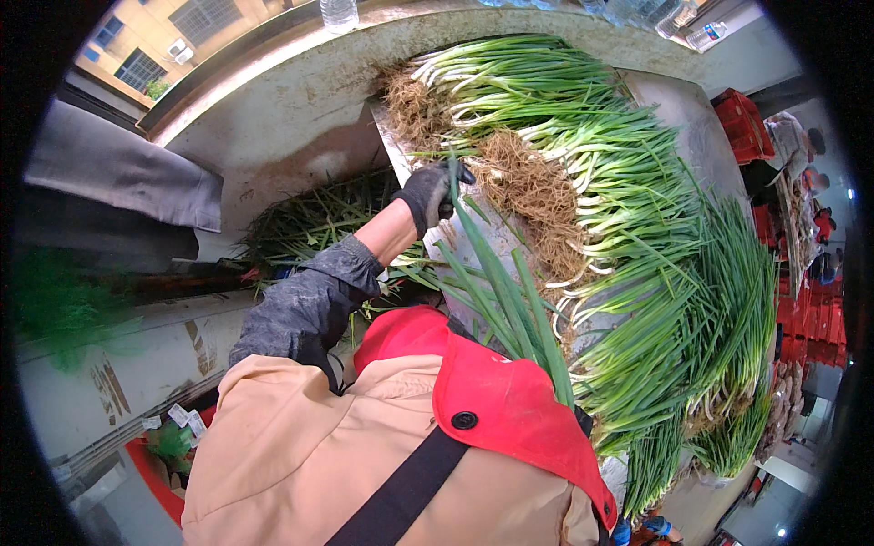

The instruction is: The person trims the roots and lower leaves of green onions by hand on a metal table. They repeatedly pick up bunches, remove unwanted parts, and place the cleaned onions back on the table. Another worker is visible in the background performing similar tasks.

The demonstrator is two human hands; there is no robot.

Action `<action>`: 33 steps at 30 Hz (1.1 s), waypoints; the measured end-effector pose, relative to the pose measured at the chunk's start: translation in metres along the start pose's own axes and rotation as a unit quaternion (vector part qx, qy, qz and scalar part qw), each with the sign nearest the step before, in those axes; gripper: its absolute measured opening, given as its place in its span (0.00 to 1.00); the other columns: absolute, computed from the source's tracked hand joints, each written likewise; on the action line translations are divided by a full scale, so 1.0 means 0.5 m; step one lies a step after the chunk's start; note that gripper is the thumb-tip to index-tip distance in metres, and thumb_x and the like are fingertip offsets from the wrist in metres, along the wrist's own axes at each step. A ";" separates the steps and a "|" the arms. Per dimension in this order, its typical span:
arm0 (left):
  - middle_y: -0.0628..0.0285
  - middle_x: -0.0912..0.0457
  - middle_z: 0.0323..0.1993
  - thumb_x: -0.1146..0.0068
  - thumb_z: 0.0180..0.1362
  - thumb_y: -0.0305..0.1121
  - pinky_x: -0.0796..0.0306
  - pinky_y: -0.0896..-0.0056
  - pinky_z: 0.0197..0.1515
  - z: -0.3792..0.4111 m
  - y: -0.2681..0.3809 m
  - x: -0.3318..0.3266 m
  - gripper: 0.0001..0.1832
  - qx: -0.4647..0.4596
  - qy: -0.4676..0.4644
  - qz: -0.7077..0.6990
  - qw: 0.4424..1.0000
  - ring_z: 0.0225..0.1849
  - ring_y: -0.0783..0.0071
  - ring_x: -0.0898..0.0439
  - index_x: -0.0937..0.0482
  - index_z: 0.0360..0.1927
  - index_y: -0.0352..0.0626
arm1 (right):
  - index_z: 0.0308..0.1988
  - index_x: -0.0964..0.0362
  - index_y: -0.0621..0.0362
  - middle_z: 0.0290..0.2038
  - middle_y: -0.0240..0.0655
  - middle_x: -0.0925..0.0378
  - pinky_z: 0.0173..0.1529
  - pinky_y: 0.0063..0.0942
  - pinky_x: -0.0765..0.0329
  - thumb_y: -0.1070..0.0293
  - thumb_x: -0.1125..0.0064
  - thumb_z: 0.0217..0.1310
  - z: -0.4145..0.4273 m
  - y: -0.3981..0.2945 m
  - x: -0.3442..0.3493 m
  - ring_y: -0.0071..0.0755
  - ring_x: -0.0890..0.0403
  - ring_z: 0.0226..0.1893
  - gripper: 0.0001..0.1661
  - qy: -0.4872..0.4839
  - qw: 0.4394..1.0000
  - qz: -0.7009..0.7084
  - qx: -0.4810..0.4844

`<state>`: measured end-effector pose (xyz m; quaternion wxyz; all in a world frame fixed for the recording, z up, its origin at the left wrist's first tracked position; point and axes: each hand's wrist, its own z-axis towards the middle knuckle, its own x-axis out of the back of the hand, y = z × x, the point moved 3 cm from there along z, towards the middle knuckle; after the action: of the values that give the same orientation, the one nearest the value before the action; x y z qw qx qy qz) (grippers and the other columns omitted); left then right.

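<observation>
My left hand [430, 194], in a dark glove below a grey sleeve, is over the left edge of a metal table [471, 239]. Its fingers are curled about a long green onion leaf [488, 256], whose tip sticks up past them. More broad leaves [529, 321] run down behind the red collar flap [505, 403] on my chest, which hides their lower ends. Right of the hand, brown root clumps [532, 191] face me from a thick row of green onions [635, 198]. Another bundle [519, 75] lies behind. My right hand is out of view.
Cut leaves [328, 218] are heaped left of the table, below a stained wall [287, 123]. Plastic bottles [339, 13] stand on the ledge. Grey cloth [123, 164] hangs at left, above a red bin [153, 478]. Red crates [812, 321] and people are at far right.
</observation>
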<state>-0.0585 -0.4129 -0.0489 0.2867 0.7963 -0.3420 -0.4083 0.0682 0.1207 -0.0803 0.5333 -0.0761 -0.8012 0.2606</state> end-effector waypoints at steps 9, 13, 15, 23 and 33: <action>0.56 0.18 0.36 0.49 0.56 0.29 0.27 0.71 0.32 0.076 0.074 0.226 0.20 -0.197 0.219 0.376 0.879 0.31 0.70 0.21 0.28 0.54 0.39 | 0.37 0.23 0.61 0.30 0.38 0.19 0.36 0.33 0.24 0.67 0.30 0.44 0.003 -0.001 0.002 0.35 0.19 0.30 0.17 -0.002 1.000 0.004 0.005; 0.54 0.20 0.41 0.43 0.54 0.34 0.28 0.60 0.46 -0.045 0.119 0.121 0.12 -0.311 0.197 0.563 0.740 0.45 0.55 0.21 0.20 0.41 0.44 | 0.37 0.22 0.61 0.30 0.38 0.18 0.36 0.33 0.24 0.68 0.30 0.44 -0.006 0.001 0.004 0.35 0.19 0.30 0.17 0.004 1.000 0.005 -0.001; 0.57 0.21 0.46 0.44 0.56 0.33 0.29 0.61 0.49 -0.040 0.104 0.093 0.10 -0.350 0.048 0.546 0.759 0.47 0.56 0.22 0.20 0.42 0.47 | 0.37 0.22 0.60 0.30 0.38 0.18 0.35 0.33 0.24 0.68 0.30 0.44 -0.005 0.000 0.005 0.34 0.19 0.29 0.17 0.002 1.000 0.005 0.002; 0.53 0.22 0.47 0.49 0.58 0.39 0.28 0.58 0.46 -0.023 0.040 0.053 0.11 -0.220 -0.119 0.781 0.573 0.42 0.51 0.22 0.20 0.37 0.47 | 0.36 0.22 0.60 0.30 0.37 0.18 0.35 0.32 0.23 0.69 0.30 0.43 -0.017 -0.009 0.011 0.33 0.19 0.29 0.16 0.000 1.000 0.007 -0.001; 0.69 0.24 0.22 0.49 0.59 0.34 0.34 0.76 0.27 -0.007 0.133 0.169 0.10 -0.230 0.023 0.416 0.880 0.21 0.80 0.30 0.18 0.36 0.42 | 0.35 0.21 0.60 0.29 0.36 0.18 0.35 0.31 0.23 0.70 0.30 0.43 -0.024 -0.071 0.079 0.31 0.18 0.28 0.15 -0.038 0.995 0.088 -0.013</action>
<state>-0.0398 -0.5180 -0.0363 0.6127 0.5014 -0.5320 -0.3003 0.0678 0.1103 -0.0268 0.4763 -0.1432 -0.8143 0.2993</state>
